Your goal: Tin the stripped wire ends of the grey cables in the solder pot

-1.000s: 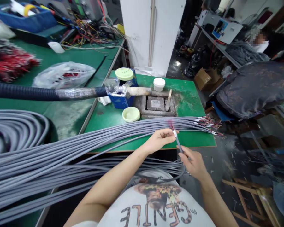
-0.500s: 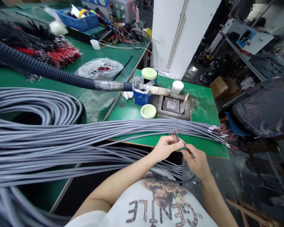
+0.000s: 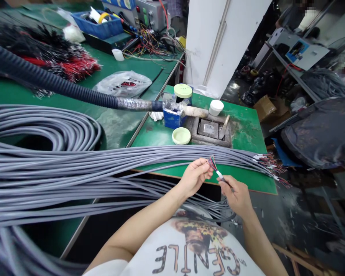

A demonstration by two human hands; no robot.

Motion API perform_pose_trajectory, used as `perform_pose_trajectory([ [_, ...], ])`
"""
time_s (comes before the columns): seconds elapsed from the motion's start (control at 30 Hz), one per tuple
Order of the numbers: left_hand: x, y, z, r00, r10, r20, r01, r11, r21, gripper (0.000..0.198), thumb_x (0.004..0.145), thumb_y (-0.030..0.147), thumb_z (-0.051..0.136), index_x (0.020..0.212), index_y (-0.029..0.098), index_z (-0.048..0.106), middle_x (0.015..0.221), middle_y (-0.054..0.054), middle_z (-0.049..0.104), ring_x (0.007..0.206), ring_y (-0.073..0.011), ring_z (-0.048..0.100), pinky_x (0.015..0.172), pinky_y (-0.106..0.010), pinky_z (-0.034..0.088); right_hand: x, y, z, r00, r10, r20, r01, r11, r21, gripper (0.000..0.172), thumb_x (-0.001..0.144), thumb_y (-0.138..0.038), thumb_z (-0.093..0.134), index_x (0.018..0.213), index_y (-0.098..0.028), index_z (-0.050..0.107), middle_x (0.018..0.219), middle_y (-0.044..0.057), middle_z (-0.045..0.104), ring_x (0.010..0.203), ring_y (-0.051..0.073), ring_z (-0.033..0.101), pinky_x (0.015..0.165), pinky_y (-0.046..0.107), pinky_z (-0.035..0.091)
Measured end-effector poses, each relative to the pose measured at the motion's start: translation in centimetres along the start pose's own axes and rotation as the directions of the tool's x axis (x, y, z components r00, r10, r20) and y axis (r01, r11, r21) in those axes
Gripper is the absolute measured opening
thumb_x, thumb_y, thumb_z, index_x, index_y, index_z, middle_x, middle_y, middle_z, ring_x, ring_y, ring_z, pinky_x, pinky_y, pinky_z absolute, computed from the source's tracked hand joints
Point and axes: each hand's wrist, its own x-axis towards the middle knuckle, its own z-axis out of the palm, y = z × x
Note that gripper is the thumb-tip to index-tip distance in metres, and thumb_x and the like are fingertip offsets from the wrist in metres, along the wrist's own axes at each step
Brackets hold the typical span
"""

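1. Green workbench [image 3: 245,140] dead ahead, longer bench [image 3: 5,92] off to the left, white pillar [image 3: 215,42] behind. On the near bench: blue tin [image 3: 172,119], white-lidded jar [image 3: 216,107], loose pale green lid [image 3: 181,135], and a metal tray [image 3: 208,128] sunk into a grey block. Ribbed black hose [image 3: 46,78] running in from the left, foil-wrapped near its end, right up to the tin.
2. Change from half a second back: hands drawn slightly apart, right fingertips no longer up against the left ones, white band [image 3: 219,174] on the cable end now showing clear between them.
3. Left hand [image 3: 194,177] closed, thumb and fingers pinching the cable end [image 3: 224,179], with fanned coloured wires [image 3: 212,163] sticking up just past the fingertips.
4. Right hand [image 3: 237,196] pinching too, thumb and forefinger pressed together on that same cable end, just below the white band.
5. Long bundle of grey cables [image 3: 74,168] sweeping across from the left, passing just behind both hands, stripped tips [image 3: 271,163] poking past the bench's right edge.
6. Both hands just off the bench's front edge [image 3: 247,188], a strip of bare green beyond them, open floor [image 3: 264,230] below and to the right.
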Motion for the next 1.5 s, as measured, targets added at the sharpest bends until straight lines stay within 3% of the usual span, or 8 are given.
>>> perform_pose_trajectory([
  [0.13,-0.2,-0.5,-0.2,0.999,-0.003,0.036,0.005,0.999,-0.047,0.020,0.071,0.027,0.075,0.079,0.014,0.062,0.065,0.000,0.063,0.057,-0.0076,0.056,0.055,-0.019,0.043,0.1,-0.2,0.2,0.999,0.026,-0.026,-0.026,1.000,-0.004,0.019,0.093,-0.030,0.045,0.096,-0.020,0.061,0.065,-0.002,0.059,0.058,0.011,0.056,0.060,0.021,0.039],
  [0.23,-0.7,-0.9,-0.3,0.988,0.152,-0.006,-0.151,0.983,0.109,0.020,0.069,0.026,0.077,0.078,0.015,0.062,0.066,0.001,0.063,0.057,-0.0077,0.056,0.056,-0.019,0.043,0.3,-0.3,0.6,0.995,0.066,-0.076,-0.070,0.997,-0.043,0.020,0.093,-0.032,0.045,0.092,-0.020,0.061,0.066,-0.001,0.061,0.059,0.011,0.057,0.060,0.021,0.039],
  [0.33,-1.1,-0.9,0.0,0.950,0.312,-0.010,-0.292,0.899,0.326,0.019,0.068,0.027,0.077,0.077,0.015,0.064,0.068,0.001,0.062,0.060,-0.0086,0.055,0.059,-0.021,0.044,0.4,-0.4,1.0,0.994,0.030,-0.104,-0.043,0.992,-0.121,0.021,0.094,-0.031,0.045,0.093,-0.018,0.062,0.072,0.001,0.064,0.064,0.013,0.059,0.063,0.022,0.039],
  [0.5,-1.2,-0.2,0.5,0.916,0.401,-0.034,-0.336,0.810,0.480,0.016,0.072,0.029,0.073,0.082,0.016,0.071,0.073,-0.001,0.064,0.064,-0.0098,0.057,0.063,-0.023,0.045,0.3,-0.3,1.6,0.992,-0.069,-0.102,0.043,0.971,-0.236,0.021,0.093,-0.029,0.046,0.096,-0.017,0.063,0.077,0.004,0.068,0.068,0.014,0.061,0.065,0.024,0.039],
  [0.73,-0.7,-0.4,0.0,0.930,0.327,-0.168,-0.245,0.892,0.381,0.018,0.073,0.030,0.072,0.084,0.016,0.072,0.066,-0.001,0.067,0.060,-0.0089,0.056,0.061,-0.021,0.044,0.4,-0.4,1.9,0.978,-0.164,-0.129,0.113,0.935,-0.335,0.020,0.094,-0.027,0.046,0.096,-0.016,0.063,0.071,0.002,0.066,0.061,0.014,0.056,0.061,0.025,0.036],
  [1.1,-0.6,0.4,0.4,0.973,0.109,-0.202,-0.079,0.986,0.149,0.017,0.068,0.027,0.076,0.079,0.014,0.071,0.063,0.000,0.066,0.054,-0.0045,0.054,0.055,-0.015,0.041,0.4,-0.1,2.0,0.964,-0.233,-0.127,0.170,0.910,-0.379,0.021,0.094,-0.026,0.047,0.096,-0.014,0.063,0.069,0.003,0.065,0.060,0.014,0.055,0.061,0.026,0.035],
  [1.4,-0.3,1.3,0.1,0.973,0.183,-0.140,-0.122,0.924,0.361,0.019,0.067,0.029,0.077,0.072,0.013,0.069,0.060,-0.001,0.065,0.053,-0.0067,0.052,0.053,-0.019,0.040,0.6,-0.2,1.8,0.980,-0.190,-0.060,0.149,0.900,-0.409,0.024,0.094,-0.029,0.045,0.093,-0.015,0.065,0.064,0.003,0.063,0.058,0.014,0.054,0.060,0.027,0.033],
  [1.5,-0.2,1.4,0.1,0.973,0.211,-0.089,-0.148,0.877,0.458,0.019,0.071,0.031,0.074,0.068,0.014,0.067,0.059,-0.001,0.063,0.052,-0.0074,0.051,0.052,-0.020,0.039,0.5,-0.6,1.6,0.991,-0.122,-0.061,0.098,0.946,-0.309,0.025,0.094,-0.030,0.045,0.091,-0.016,0.065,0.068,0.004,0.064,0.061,0.014,0.055,0.061,0.027,0.035],
])
